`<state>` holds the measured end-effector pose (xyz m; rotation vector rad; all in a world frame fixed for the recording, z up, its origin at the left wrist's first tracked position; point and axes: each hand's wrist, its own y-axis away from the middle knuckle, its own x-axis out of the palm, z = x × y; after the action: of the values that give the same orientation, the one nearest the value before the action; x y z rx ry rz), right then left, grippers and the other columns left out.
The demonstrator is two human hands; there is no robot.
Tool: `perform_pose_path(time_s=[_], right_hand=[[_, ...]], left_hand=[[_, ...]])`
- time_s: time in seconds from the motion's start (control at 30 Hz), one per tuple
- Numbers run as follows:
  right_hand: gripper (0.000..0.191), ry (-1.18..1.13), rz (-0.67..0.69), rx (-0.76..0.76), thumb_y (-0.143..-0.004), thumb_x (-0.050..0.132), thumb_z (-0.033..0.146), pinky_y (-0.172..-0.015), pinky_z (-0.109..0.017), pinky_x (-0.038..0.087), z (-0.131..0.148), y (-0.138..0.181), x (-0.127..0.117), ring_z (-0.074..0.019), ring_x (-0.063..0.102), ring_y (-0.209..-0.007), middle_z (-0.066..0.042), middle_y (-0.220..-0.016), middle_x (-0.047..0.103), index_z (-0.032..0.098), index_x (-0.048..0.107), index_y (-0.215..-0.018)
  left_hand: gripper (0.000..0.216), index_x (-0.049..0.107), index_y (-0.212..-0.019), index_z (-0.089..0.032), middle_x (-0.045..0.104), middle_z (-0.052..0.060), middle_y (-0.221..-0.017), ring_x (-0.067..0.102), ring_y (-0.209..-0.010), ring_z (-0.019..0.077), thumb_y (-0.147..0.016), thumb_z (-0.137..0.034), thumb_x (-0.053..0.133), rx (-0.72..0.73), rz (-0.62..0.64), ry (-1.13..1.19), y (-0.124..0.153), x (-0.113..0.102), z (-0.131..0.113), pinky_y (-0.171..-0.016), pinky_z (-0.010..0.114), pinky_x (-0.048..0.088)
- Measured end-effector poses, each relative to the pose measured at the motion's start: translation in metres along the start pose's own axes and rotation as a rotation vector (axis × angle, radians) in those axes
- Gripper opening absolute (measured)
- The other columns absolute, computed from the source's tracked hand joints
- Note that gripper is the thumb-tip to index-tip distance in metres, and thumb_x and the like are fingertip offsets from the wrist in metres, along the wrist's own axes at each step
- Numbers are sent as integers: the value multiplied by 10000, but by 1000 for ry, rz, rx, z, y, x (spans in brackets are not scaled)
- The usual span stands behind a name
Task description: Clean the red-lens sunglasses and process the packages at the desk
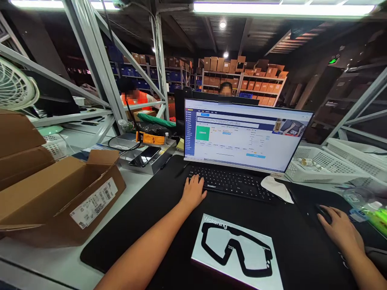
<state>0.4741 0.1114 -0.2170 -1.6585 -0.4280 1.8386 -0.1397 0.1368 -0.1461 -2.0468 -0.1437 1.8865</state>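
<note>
The left hand (194, 191) lies palm down at the left end of a black keyboard (232, 183), its fingers slightly spread and resting on the keys, with nothing in its grasp. The right hand (343, 231) is curved loosely around a dark mouse (324, 212), fingers over the top; much of the mouse is hidden beneath it. Between the forearms, nearer the viewer than the keyboard, a flat white box (238, 247) marked "Wakening" and printed with a black goggle-shaped outline lies face up on a black desk mat (142, 209), touched by neither hand. A white, cloth-like piece (276, 188) lies against the keyboard's right end. Directly behind the keyboard stands a lit monitor (242, 141), its page bearing a green square at left and a small picture at upper right. To the left, an open cardboard carton (60, 225) carries a white printed label (94, 202); beyond it, a dark phone (145, 156) rests on a grey tray near an orange packet (150, 138). To the right, a white perforated basket (317, 176) holds small items. In the background, a person in an orange garment (142, 98) and cartons on racks (223, 80) are visible.
</note>
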Motion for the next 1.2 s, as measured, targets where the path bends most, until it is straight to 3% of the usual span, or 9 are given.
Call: perform_pose_path(time_s=[0.17,0.47,0.67,1.2], right_hand=[[510,-8,81,15,-835,441,497,-968,-475,472,0,-2,2,-376,609,-1178,-217,-1185,613,194,694,-1157],[545,9,135,64,-850,455,512,-931,-472,479,6,1,-6,-358,602,-1163,-212,-1256,592,198,672,-1239],[625,-6,121,84,-816,412,565,-950,-494,493,6,1,-3,-361,600,-1154,-182,-1238,592,196,677,-1245],[531,-35,108,83,-846,471,493,-906,-476,481,10,0,-7,-378,625,-1114,-215,-1219,601,183,686,-1220]], left_hand=[[522,532,-1391,-159,499,209,-1493,445,-1411,364,-899,-305,628,5,-7,-6,0,1,0,-1185,564,332],[524,534,-1392,-130,501,225,-1487,450,-1407,369,-902,-293,622,13,-5,-6,0,0,0,-1181,568,337],[512,528,-1393,-161,507,210,-1491,450,-1409,361,-905,-295,605,13,-2,-14,0,-1,0,-1176,567,337],[525,526,-1403,-119,505,220,-1489,451,-1409,356,-916,-299,609,20,-4,-36,1,0,0,-1184,551,332]])
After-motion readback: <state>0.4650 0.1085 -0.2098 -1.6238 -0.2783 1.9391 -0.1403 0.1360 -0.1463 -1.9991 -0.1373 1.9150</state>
